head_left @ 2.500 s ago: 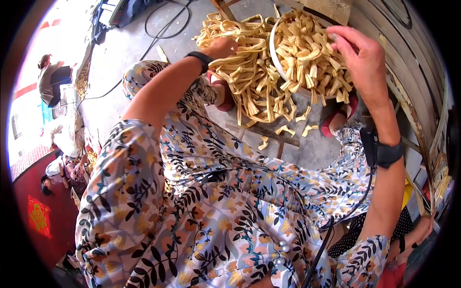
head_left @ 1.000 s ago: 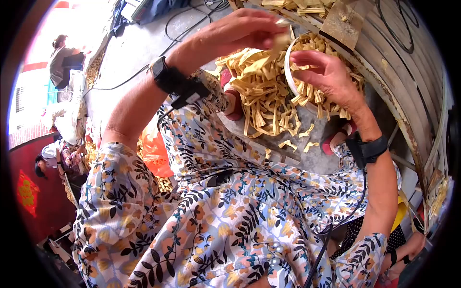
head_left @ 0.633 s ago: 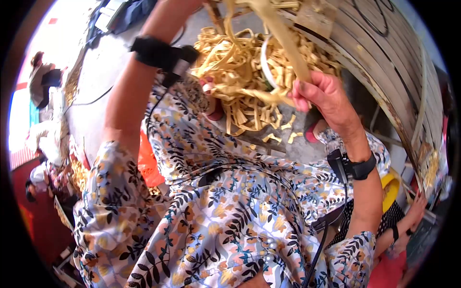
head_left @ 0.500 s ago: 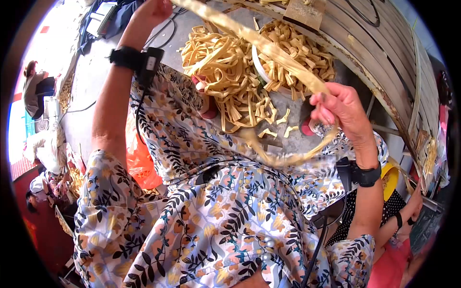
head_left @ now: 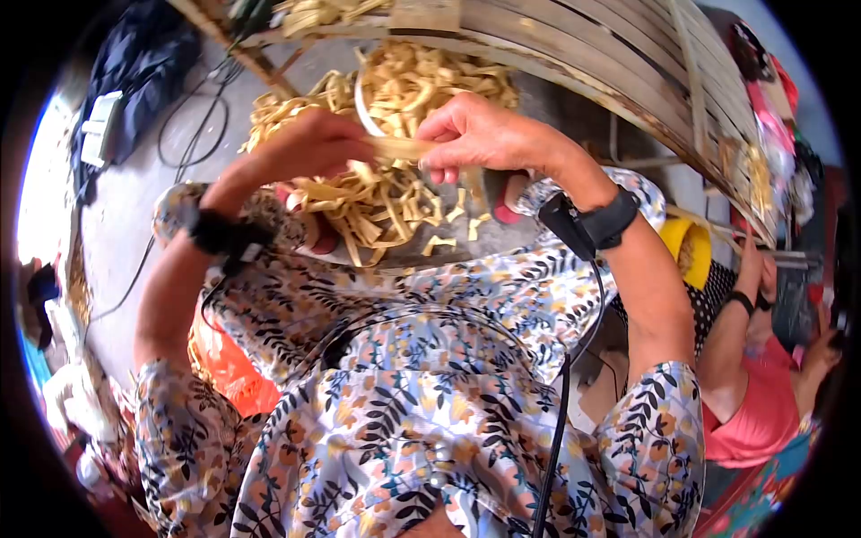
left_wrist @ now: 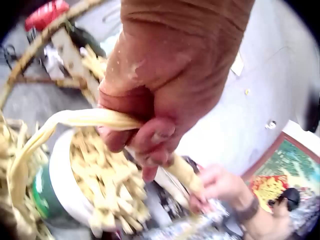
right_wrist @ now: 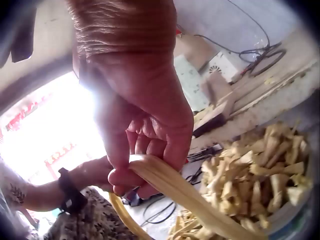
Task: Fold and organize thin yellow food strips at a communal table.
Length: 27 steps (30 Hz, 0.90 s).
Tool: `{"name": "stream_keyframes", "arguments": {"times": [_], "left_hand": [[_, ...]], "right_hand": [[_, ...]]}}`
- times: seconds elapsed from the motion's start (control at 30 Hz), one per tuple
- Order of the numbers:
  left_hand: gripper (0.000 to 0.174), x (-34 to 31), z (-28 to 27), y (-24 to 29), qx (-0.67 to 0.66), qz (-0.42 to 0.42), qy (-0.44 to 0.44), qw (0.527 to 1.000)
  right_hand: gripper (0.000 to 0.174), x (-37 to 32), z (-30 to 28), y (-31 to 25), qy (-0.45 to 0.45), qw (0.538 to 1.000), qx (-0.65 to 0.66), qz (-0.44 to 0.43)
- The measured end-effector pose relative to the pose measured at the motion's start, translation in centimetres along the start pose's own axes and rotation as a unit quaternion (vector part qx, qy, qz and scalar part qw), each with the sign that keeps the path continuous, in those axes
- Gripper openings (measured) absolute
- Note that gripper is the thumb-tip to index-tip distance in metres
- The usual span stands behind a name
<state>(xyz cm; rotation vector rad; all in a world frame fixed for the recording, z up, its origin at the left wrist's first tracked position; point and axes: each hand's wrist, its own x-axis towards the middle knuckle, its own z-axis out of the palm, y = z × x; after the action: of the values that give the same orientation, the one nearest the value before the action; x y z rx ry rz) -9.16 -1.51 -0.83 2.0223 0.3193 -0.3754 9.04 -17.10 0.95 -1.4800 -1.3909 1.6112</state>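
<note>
My left hand (head_left: 314, 143) and right hand (head_left: 484, 134) are held close together in front of the knees, with a short stretch of a pale yellow, soft flat strip (head_left: 395, 148) between them. In the left wrist view, the fingers and thumb of the left hand (left_wrist: 160, 90) grip the strip (left_wrist: 90, 118), whose long tail bends down to the left. The right hand (right_wrist: 145, 115) pinches the strip (right_wrist: 180, 192) between thumb and fingers in the right wrist view. Behind the hands stands a white-rimmed green bucket (left_wrist: 61, 167) heaped with short knotted pieces (left_wrist: 102, 185).
Long loose strips (head_left: 300, 106) lie left of the bucket, with short pieces (head_left: 438, 243) on the floor. A slatted wooden bench (head_left: 574, 54) runs behind. Cables (head_left: 193, 148) and an orange bag (head_left: 235, 363) are at left; another person (head_left: 749, 386) sits at right.
The left hand went from the loose strips past the bucket, drew a strip out long to the upper left, then came back beside the right hand. The head view has turned right.
</note>
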Motion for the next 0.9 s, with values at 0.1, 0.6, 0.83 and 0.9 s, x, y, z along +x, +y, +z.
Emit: {"name": "stream_keyframes", "arguments": {"times": [0.1,0.6,0.83,0.9], "left_hand": [[0.018,-1.0,-3.4,-1.7,0.093,-0.079,0.091,0.988],[0.018,4.3,1.0,0.5,-0.041,0.031,0.171,0.984],[0.016,5.9,0.9,-1.3,-0.029,0.088,0.250,0.964],[0.018,6.1,1.3,-0.9,-0.076,0.058,0.294,0.951]], "right_hand": [[0.016,-1.3,-1.6,2.3,0.067,0.996,-0.055,-0.004],[0.019,3.7,-1.7,5.1,0.303,0.926,-0.215,-0.070],[0.017,2.2,-4.3,5.3,0.310,0.944,-0.009,-0.110],[0.027,1.4,-4.7,4.5,0.300,0.950,0.058,-0.069]]}}
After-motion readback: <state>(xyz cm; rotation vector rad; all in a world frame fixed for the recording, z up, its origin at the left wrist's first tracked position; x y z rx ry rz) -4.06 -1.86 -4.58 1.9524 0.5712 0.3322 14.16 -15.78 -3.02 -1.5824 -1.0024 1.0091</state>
